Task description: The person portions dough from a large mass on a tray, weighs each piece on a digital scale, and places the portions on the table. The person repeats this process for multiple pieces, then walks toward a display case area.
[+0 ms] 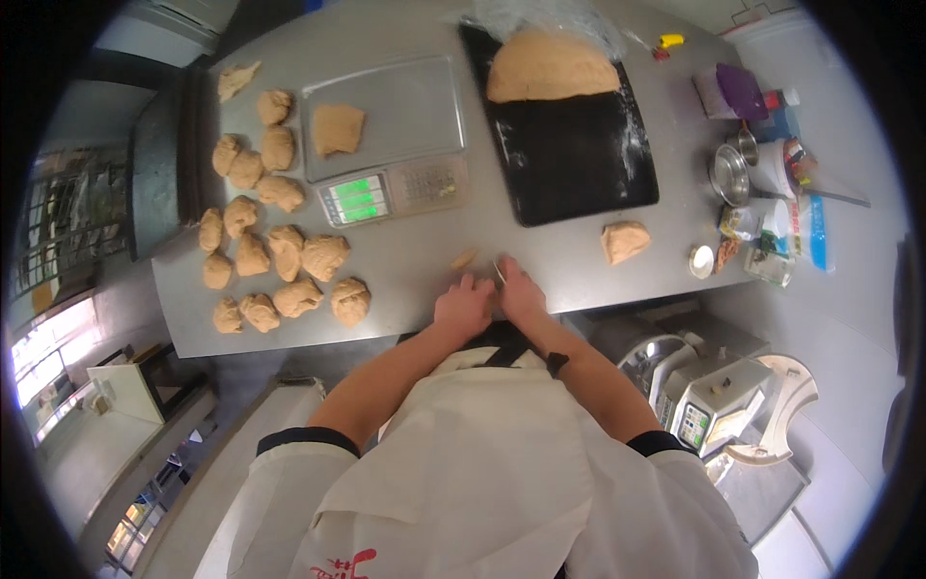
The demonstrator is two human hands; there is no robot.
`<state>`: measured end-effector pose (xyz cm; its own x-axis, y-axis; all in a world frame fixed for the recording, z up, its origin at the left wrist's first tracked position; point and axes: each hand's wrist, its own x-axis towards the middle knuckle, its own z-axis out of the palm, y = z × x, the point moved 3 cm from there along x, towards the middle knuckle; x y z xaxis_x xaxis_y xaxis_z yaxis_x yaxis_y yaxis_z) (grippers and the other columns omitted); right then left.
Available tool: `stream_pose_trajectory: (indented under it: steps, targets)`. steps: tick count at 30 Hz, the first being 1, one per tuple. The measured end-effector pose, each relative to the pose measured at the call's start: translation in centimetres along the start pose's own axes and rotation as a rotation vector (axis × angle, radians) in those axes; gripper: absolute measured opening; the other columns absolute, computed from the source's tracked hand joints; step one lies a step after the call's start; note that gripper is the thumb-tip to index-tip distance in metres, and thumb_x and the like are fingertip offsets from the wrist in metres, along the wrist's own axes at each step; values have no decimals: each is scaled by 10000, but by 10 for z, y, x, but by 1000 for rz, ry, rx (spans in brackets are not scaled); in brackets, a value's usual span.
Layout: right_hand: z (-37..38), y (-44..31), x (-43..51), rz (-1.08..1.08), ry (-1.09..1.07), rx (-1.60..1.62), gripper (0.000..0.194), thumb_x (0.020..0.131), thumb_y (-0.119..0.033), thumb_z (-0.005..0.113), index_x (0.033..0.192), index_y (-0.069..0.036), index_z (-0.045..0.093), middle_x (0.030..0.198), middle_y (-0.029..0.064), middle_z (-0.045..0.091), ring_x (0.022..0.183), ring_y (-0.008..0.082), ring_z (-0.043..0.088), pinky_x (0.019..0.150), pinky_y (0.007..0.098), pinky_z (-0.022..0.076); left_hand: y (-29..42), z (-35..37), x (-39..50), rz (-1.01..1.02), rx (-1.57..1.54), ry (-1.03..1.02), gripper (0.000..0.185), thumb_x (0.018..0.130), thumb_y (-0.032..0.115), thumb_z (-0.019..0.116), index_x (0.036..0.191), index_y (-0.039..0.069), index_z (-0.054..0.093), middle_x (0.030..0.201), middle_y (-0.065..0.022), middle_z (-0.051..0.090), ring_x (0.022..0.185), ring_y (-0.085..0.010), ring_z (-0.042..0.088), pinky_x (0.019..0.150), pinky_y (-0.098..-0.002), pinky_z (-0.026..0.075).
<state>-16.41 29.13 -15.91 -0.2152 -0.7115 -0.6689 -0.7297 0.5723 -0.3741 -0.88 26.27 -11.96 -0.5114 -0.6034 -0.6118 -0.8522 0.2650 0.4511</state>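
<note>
My right hand (521,288) grips a thin pale-edged tool (500,272), perhaps a dough scraper, near the front edge of the steel table. Beside it my left hand (466,307) lies low over the table with its fingers bent. Whether anything is under those fingers is hidden. Just beyond them lies a small strip of dough (464,258). A cut dough piece (337,129) sits on the clear tray (391,87) of a digital scale (354,199) with a lit green display. Off to the right is another dough piece (626,242).
Several dough lumps (287,251) cover the left of the steel table (412,289). A large dough mass (553,69), partly under plastic film (550,18), rests on a black tray (579,159). Metal bowls (729,174), a purple-lidded container (741,92) and packets line the right side.
</note>
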Motion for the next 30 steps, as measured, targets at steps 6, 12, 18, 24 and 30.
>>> stream_pose_trajectory:
  steps: [6,12,18,24,30]
  targets:
    - [11,88,22,-5,-113,468,486,929,-213,700,1336,47,644,1217,265,730,1135,418,706,984,475,546,14,-136,-55,127,-192,436,559,832,267,792,1350,203,592,1269,-155,551,1159,-396,631,880,-524,583]
    - [-51,93,-76,277,54,1251,456,969,-289,761,1322,-19,656,1156,92,742,968,210,724,783,370,588,-11,-254,26,181,-203,909,681,868,471,804,1443,193,567,1414,-220,509,1271,-423,587,952,-519,575]
    - [-67,109,-129,397,178,1367,475,986,-262,744,1404,-79,612,1213,99,740,1069,264,741,879,413,613,-117,-329,110,-161,322,636,877,894,683,696,1616,251,449,1757,-182,223,1610,-443,201,1309,-509,225]
    - [-78,78,-142,258,196,1509,480,1002,-198,709,1445,-63,583,1252,107,724,1131,279,721,905,422,617,-166,-320,111,-211,206,452,762,856,469,774,1505,175,503,1429,-182,578,1330,-446,546,1073,-534,505]
    - [-76,63,-110,120,10,1357,493,983,-181,734,1427,-25,588,1269,79,699,1147,204,670,988,374,543,-74,-184,28,197,-119,656,630,873,283,756,1450,165,531,1305,-156,644,1169,-419,653,958,-502,563]
